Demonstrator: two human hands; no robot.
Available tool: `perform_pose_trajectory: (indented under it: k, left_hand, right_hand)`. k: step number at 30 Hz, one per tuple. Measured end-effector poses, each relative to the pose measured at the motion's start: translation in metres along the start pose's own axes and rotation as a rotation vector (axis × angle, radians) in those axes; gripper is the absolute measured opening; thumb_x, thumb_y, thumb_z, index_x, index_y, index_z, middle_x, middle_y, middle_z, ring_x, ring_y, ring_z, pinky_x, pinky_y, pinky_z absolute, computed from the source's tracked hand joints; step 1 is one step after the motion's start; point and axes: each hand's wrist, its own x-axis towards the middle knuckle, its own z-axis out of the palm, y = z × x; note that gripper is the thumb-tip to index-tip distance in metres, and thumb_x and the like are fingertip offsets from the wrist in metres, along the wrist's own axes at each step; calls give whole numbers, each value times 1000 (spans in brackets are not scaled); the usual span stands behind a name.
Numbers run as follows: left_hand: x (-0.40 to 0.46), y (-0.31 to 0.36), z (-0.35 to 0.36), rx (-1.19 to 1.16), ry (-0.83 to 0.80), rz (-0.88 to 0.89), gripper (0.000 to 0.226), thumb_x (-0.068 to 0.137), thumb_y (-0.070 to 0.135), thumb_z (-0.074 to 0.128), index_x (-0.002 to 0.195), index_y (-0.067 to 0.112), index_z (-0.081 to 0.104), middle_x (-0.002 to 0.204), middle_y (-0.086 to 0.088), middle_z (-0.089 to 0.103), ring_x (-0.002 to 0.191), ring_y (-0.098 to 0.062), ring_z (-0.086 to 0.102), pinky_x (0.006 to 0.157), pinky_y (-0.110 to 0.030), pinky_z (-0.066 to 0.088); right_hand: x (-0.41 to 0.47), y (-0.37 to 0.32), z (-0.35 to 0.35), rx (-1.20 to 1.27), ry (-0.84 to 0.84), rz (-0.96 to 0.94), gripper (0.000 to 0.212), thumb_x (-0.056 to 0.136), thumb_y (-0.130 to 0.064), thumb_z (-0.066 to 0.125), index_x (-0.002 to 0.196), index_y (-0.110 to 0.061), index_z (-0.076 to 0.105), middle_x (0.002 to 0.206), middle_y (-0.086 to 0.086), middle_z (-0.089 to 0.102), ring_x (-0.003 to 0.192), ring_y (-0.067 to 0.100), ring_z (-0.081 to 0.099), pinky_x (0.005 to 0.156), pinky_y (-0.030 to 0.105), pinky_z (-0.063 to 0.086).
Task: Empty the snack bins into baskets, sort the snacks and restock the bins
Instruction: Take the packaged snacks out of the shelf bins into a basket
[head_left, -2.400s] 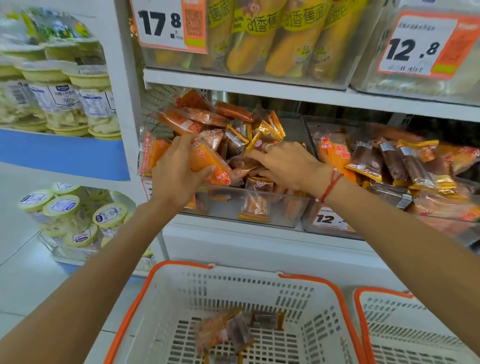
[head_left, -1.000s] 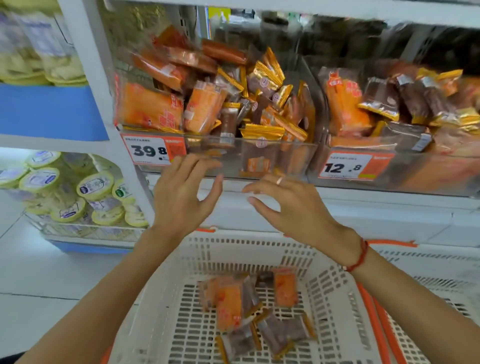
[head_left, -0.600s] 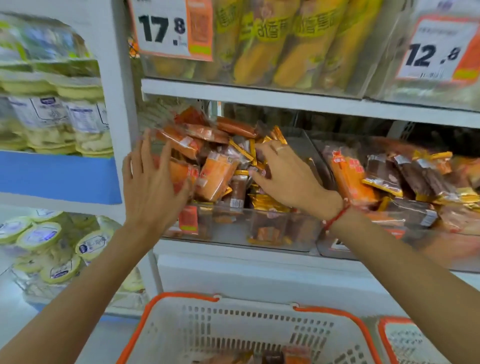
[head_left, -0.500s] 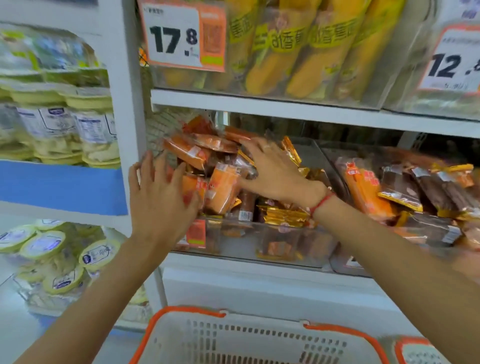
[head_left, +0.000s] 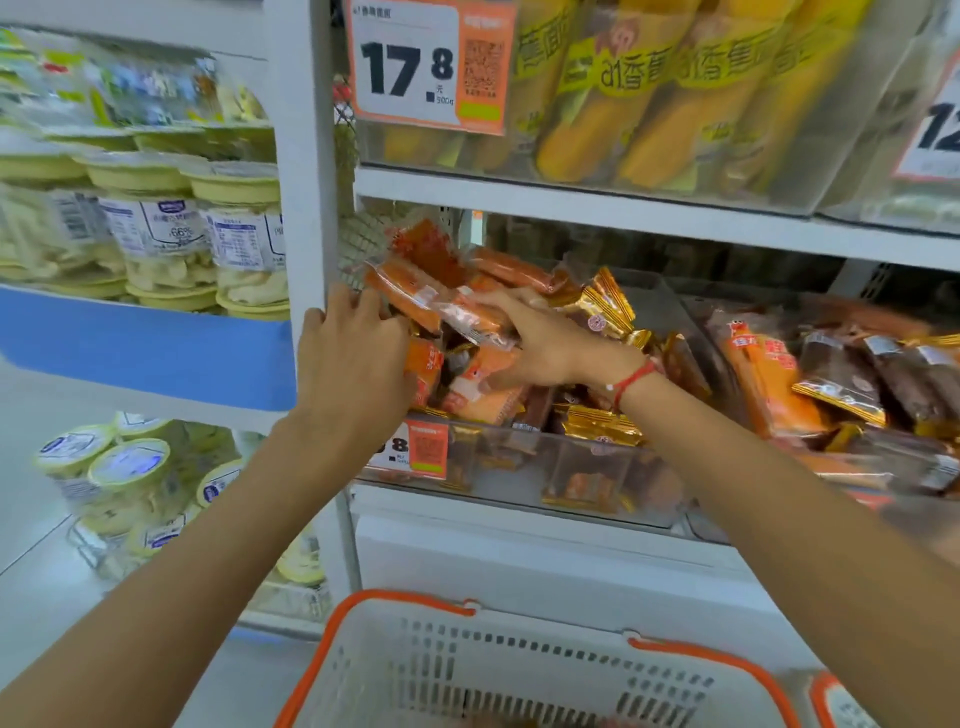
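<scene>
A clear plastic snack bin (head_left: 524, 483) on the middle shelf holds a heap of orange snack packets (head_left: 415, 291) mixed with gold-ended brown ones (head_left: 602, 306). My left hand (head_left: 353, 358) reaches into the bin's left end, fingers curled round orange packets there. My right hand (head_left: 540, 343), with a red string on the wrist, lies across the heap and grips orange packets between thumb and fingers. Below stands a white basket with an orange rim (head_left: 405, 603); its inside is mostly out of view.
A second clear bin (head_left: 883, 467) to the right holds orange and brown packets. The shelf above carries yellow packs behind a 17.8 price tag (head_left: 415, 62). Left of the white upright (head_left: 306, 208) stand tubs with green lids. Another basket's orange corner (head_left: 831, 696) shows at bottom right.
Both hands went from hovering open over the basket up into the left bin. In the last half second they closed in on the orange packets at its left end.
</scene>
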Motion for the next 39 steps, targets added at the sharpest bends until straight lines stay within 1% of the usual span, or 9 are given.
perform_pose_trajectory:
  k: [3, 9, 13, 16, 19, 26, 30, 36, 39]
  left_hand:
    - [-4, -7, -7, -103, -36, 54, 43, 89, 22, 64, 132, 20, 59, 134, -10, 46, 123, -33, 35, 93, -43, 40]
    - [-16, -18, -22, -174, -75, 83, 47, 94, 22, 59, 137, 36, 49, 134, -1, 48, 117, -29, 46, 76, -39, 46]
    - [-20, -18, -32, -221, -76, 85, 45, 93, 21, 62, 135, 34, 51, 134, -1, 54, 115, -30, 52, 75, -38, 46]
    - [-29, -22, -33, -252, -32, 49, 42, 94, 25, 60, 134, 33, 49, 126, -2, 62, 107, -34, 59, 70, -37, 41]
    - [-34, -27, -35, -339, -17, -9, 43, 92, 26, 60, 132, 38, 49, 116, -3, 67, 102, -36, 61, 70, -36, 38]
    - [-70, -31, -43, -663, 158, -69, 40, 84, 38, 70, 122, 44, 59, 99, 8, 72, 91, -23, 65, 71, -36, 50]
    - [-70, -36, -64, -771, -93, -6, 42, 83, 37, 73, 122, 43, 59, 104, 20, 63, 95, -8, 58, 79, -32, 47]
    - [-84, -21, -67, -609, -285, 108, 45, 83, 37, 72, 126, 41, 59, 110, 17, 65, 100, -10, 60, 81, -32, 50]
    - [-109, -3, -38, -522, -394, 129, 40, 82, 39, 71, 121, 41, 62, 113, 14, 68, 102, -13, 63, 75, -28, 49]
  right_hand:
    - [-26, 6, -1, -31, 32, -18, 75, 79, -35, 78, 142, -36, 36, 151, 3, 19, 136, 27, 34, 111, 36, 34]
    - [-49, -8, -10, -13, -105, 176, 91, 78, -25, 80, 147, -31, 22, 154, 9, 8, 140, 32, 27, 109, 35, 32]
    - [-65, -12, -7, -349, -110, 92, 43, 102, -7, 40, 143, 5, 32, 153, 20, 30, 139, 32, 33, 106, 30, 32]
    - [-52, 0, -1, -370, -31, 89, 61, 97, -13, 55, 149, -11, 23, 154, 12, 26, 140, 31, 29, 109, 35, 29]
    - [-56, -30, -9, -106, 139, 117, 74, 75, -27, 82, 139, -32, 43, 140, 8, 47, 124, 31, 49, 96, 41, 47]
    - [-104, -27, -12, -158, 520, -170, 46, 86, -24, 72, 128, -39, 60, 144, -1, 48, 119, 24, 55, 89, 39, 51]
    - [-158, -33, -34, -300, 615, -335, 52, 86, -17, 64, 129, -43, 55, 152, 4, 38, 102, 33, 65, 69, 42, 56]
    - [-239, -31, -25, -254, 520, -403, 51, 81, -26, 61, 129, -43, 54, 148, 2, 44, 99, 25, 67, 65, 40, 58]
    - [-254, -6, 17, -156, 242, -269, 54, 79, -32, 61, 127, -54, 51, 144, -22, 41, 94, 0, 59, 57, 16, 41]
